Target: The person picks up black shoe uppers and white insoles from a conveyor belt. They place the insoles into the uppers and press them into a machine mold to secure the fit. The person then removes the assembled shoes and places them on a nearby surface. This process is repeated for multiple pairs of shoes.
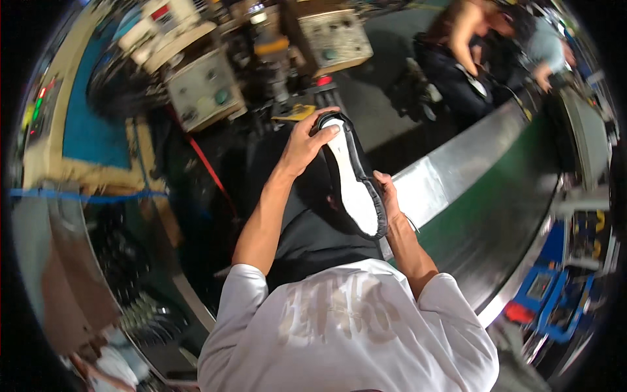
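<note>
A black shoe upper (358, 189) is held bottom side up over my lap, its white sole board facing me and black material gathered round the edge. My left hand (305, 144) grips its narrower far end, with the thumb on the white board and the fingers wrapped round the outside. Lower down, my right hand (390, 202) holds the shoe's right side near the wider end. The thumb of that hand points up along the black edge, and its other fingers are mostly hidden behind the shoe.
To my right runs a curved conveyor with a metal border (424, 186) and green belt (477, 206). Ahead stands a machine with two control boxes (206, 91) and a red button (324, 81). Another person (460, 59) sits at far right. A blue-topped table (98, 111) is at left.
</note>
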`<act>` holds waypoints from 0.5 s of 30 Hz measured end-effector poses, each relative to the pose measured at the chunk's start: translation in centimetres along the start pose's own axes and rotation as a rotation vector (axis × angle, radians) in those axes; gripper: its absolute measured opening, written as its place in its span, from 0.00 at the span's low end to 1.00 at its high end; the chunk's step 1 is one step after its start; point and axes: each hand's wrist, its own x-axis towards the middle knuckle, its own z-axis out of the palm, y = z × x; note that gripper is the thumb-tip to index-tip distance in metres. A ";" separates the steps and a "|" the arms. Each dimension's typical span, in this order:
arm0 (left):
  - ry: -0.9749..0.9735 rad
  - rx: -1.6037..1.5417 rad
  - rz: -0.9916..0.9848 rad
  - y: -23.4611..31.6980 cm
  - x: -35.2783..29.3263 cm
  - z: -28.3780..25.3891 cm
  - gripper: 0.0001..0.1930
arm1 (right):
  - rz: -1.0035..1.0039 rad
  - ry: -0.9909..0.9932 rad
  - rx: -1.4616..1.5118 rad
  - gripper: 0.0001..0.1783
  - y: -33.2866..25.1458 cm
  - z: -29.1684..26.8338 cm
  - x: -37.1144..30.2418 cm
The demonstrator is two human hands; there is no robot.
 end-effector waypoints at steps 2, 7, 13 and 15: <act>0.104 0.123 0.015 0.3 -2.5 -2.1 0.22 | 0.081 0.028 -0.239 0.50 2.0 -0.9 1.1; 0.314 0.373 0.045 -1.1 -7.9 -3.7 0.18 | 0.082 0.061 -1.037 0.68 3.7 4.1 -0.5; 0.298 0.411 0.040 -0.7 -7.5 -4.5 0.15 | 0.038 -0.015 -1.009 0.68 2.9 5.3 0.2; 0.333 0.421 -0.006 0.1 -7.2 -4.1 0.15 | 0.075 -0.003 -1.003 0.67 2.4 5.8 0.1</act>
